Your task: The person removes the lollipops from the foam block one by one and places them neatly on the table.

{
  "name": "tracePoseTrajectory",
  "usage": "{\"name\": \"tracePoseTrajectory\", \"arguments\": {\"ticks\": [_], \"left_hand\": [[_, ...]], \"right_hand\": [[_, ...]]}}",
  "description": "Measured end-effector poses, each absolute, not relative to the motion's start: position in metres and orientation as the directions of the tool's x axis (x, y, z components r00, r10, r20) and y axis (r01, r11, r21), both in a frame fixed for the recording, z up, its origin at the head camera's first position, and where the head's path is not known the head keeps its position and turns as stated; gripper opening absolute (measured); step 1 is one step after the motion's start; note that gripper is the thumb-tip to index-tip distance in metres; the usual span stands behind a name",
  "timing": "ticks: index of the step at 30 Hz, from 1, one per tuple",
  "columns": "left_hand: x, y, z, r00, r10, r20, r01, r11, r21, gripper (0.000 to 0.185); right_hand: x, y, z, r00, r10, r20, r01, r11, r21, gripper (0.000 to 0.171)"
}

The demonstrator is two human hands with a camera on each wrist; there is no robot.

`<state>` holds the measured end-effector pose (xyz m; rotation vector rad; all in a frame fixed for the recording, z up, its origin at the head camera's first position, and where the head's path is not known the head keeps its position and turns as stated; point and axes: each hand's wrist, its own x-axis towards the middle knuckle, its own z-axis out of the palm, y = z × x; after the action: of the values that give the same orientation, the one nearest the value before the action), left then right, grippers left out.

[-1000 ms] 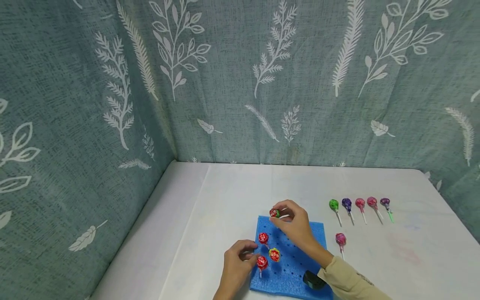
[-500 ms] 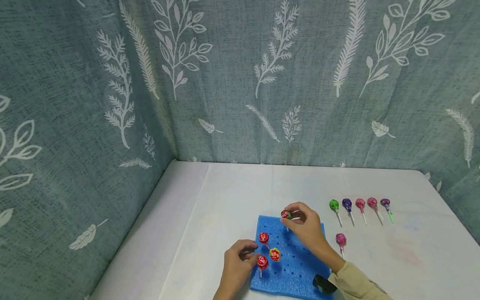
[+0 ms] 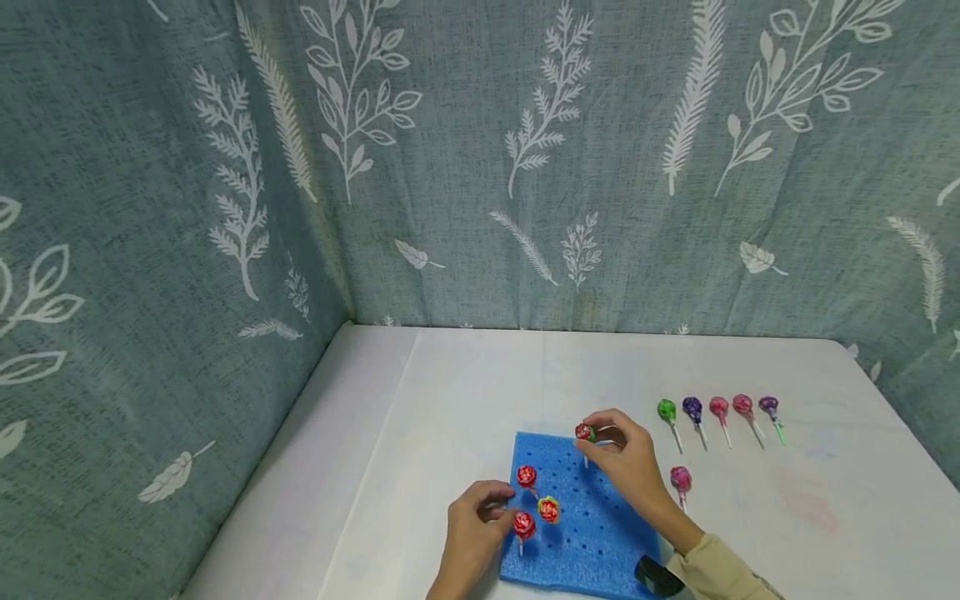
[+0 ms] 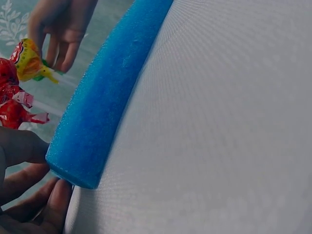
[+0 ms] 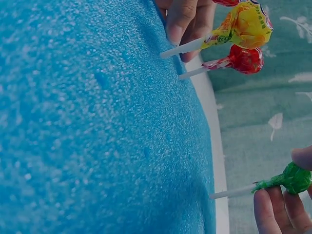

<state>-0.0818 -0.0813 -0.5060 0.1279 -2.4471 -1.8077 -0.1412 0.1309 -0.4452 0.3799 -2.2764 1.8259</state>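
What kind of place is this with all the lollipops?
Probably a small tabletop work corner set up for recording, not a shop: a white cloth-covered table, teal leaf-patterned curtain walls, and a blue foam block with holes holding wrapped red lollipops.

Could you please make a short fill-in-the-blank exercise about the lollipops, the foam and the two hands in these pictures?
1. The lollipop sticks are pushed into a ____ foam block.
2. The right hand pinches a lollipop with a red and ____ wrapper.
3. Three lollipops stand in the foam beside the ____ hand.
4. A row of ____ lollipops lies on the white table, and one pink lollipop lies nearer the foam.

Missing words: blue; green; left; five
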Motion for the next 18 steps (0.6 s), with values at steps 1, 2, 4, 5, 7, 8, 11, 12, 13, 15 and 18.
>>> {"name": "tracePoseTrajectory", "arguments": {"ticks": [1, 2, 4, 5, 7, 8, 11, 12, 13, 15, 18], "left_hand": [[-0.082, -0.081, -0.506, -0.992, -0.125, 0.028, -0.011, 0.299, 0.954, 0.022], [-0.082, -0.081, -0.506, -0.992, -0.127, 0.027, -0.012, 0.303, 0.953, 0.022], [-0.082, -0.081, -0.506, -0.991, -0.129, 0.031, -0.011, 0.309, 0.951, 0.022], [-0.082, -0.081, -0.506, -0.991, -0.13, 0.029, -0.013, 0.314, 0.949, 0.022], [-0.083, -0.081, -0.506, -0.991, -0.131, 0.023, -0.021, 0.32, 0.947, 0.022], [-0.083, -0.081, -0.507, -0.991, -0.132, 0.018, -0.026, 0.325, 0.945, 0.022], [-0.083, -0.081, -0.507, -0.991, -0.134, 0.002, -0.043, 0.327, 0.944, 0.022], [-0.083, -0.081, -0.507, -0.991, -0.134, -0.002, -0.046, 0.326, 0.944, 0.022], [-0.083, -0.081, -0.507, -0.991, -0.135, -0.004, -0.048, 0.325, 0.944, 0.022], [-0.083, -0.081, -0.507, -0.991, -0.134, -0.008, -0.051, 0.322, 0.945, 0.022], [-0.083, -0.081, -0.506, -0.991, -0.134, -0.005, -0.048, 0.317, 0.947, 0.022]], "right_hand": [[-0.143, 0.133, -0.45, -0.947, -0.072, 0.313, -0.322, 0.2, -0.925, 0.023], [-0.145, 0.135, -0.455, -0.948, -0.068, 0.312, -0.32, 0.203, -0.926, 0.023], [-0.148, 0.139, -0.463, -0.949, -0.055, 0.31, -0.314, 0.206, -0.927, 0.024], [-0.149, 0.141, -0.466, -0.951, -0.049, 0.306, -0.309, 0.209, -0.928, 0.024], [-0.15, 0.145, -0.469, -0.953, -0.036, 0.301, -0.302, 0.211, -0.93, 0.024], [-0.151, 0.147, -0.469, -0.954, -0.03, 0.299, -0.299, 0.208, -0.931, 0.024], [-0.151, 0.153, -0.47, -0.957, -0.011, 0.291, -0.288, 0.195, -0.938, 0.024], [-0.151, 0.155, -0.47, -0.956, -0.004, 0.293, -0.289, 0.193, -0.938, 0.024], [-0.151, 0.156, -0.469, -0.955, 0.001, 0.298, -0.292, 0.198, -0.936, 0.024], [-0.151, 0.16, -0.469, -0.952, 0.012, 0.305, -0.296, 0.212, -0.931, 0.024], [-0.151, 0.164, -0.467, -0.947, 0.022, 0.32, -0.307, 0.229, -0.924, 0.023]]}}
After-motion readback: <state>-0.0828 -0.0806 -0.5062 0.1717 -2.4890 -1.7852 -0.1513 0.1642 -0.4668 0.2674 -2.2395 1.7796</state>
